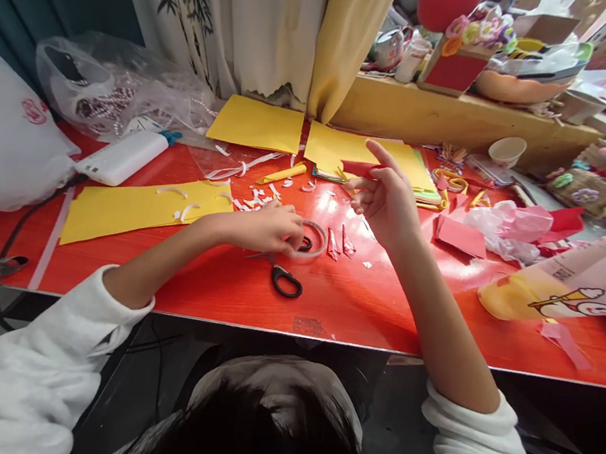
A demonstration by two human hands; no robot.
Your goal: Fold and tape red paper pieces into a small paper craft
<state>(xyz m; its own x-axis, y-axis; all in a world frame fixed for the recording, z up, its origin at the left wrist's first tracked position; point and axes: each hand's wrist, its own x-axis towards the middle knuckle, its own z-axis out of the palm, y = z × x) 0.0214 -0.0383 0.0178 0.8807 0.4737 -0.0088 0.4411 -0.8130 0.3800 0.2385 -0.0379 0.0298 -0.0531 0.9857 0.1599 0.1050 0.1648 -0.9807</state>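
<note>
Far left of the frame there's a white bag (0, 141) with a red mark on it, too squiggly for me to read. Next along, a white gadget (125, 157) has tiny print near its lower end, also not legible, then a yellow sheet (126, 213) with pale curls on it. Top left of centre, the curtain (288, 33) carries a black Chinese character; not gonna guess which one.

Middle of the frame: the left hand (273, 228) is bent down over the red surface (369, 318), fingers bunched at the left edge of the tape (320, 251). Can't tell if that grip is pinching it or just resting there. The scissors (286, 282) are right there too, one black loop just below the tape. Right of centre, the right hand (392, 204) is raised, index poking up-left, other fingers loosely curled. A red piece (355, 168) shows by them; held or just behind, can't say.

My read: it's a mid-handling step, left at the tape, right at the red bit. Next move probably calls for a firm pinch and care around the blades.

Far right, the cup (571, 277) leans, with a cartoon and a small printed block I can't make out.
</note>
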